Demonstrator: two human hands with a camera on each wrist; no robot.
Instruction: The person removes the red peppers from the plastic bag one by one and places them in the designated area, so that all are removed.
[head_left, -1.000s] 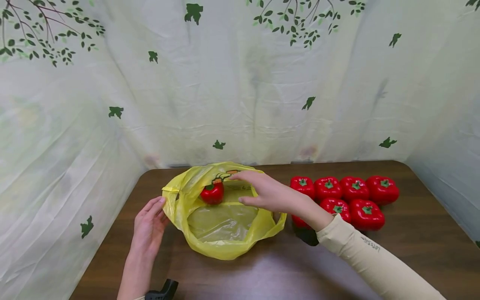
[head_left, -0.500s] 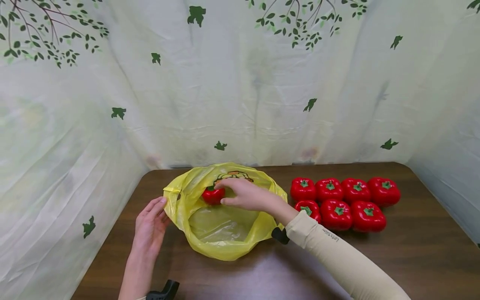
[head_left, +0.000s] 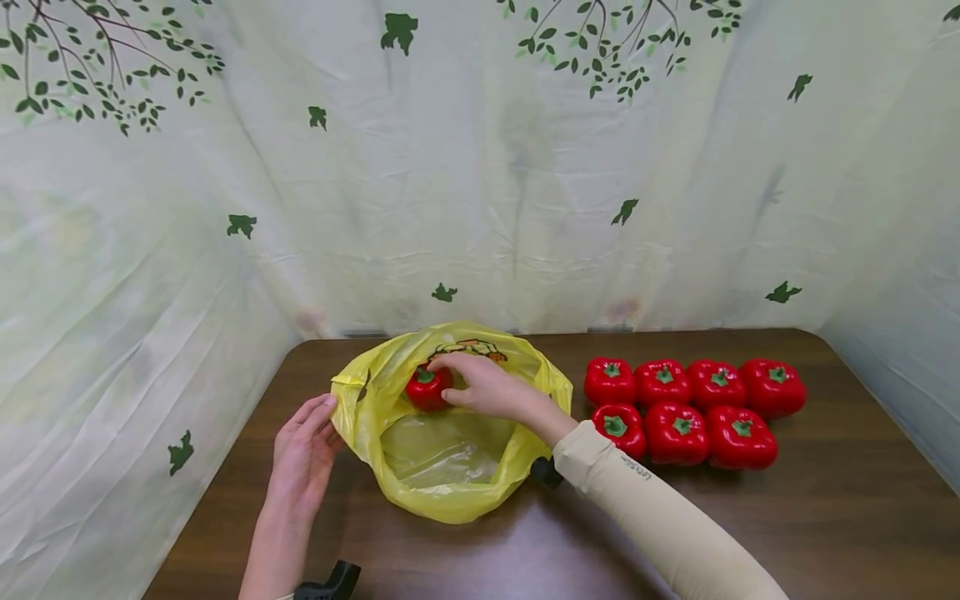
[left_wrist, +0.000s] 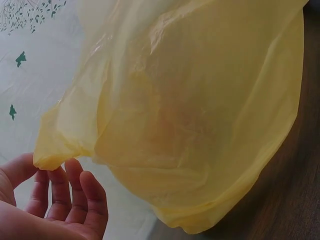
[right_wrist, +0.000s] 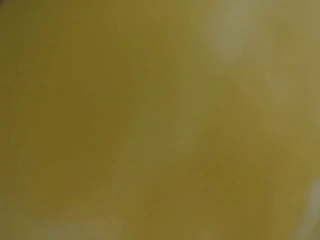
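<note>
A yellow plastic bag stands on the table with its mouth spread wide. My left hand pinches the left edge of the bag; in the left wrist view, thumb and fingertips meet at a bunched corner of the film. Inside the bag, toward its left back, sits a red bell pepper with a green stem. My right hand reaches into the bag from the right and grips that pepper, thumb at the near side and fingers over the top. Blurred yellow film fills the right wrist view.
Several more red bell peppers stand in two close rows right of the bag. The brown wooden table has a leaf-printed curtain behind it and at its sides.
My right hand has moved left and down into the bag, from above its right side to the pepper, and closed on it. The left hand keeps its hold on the bag's edge.
</note>
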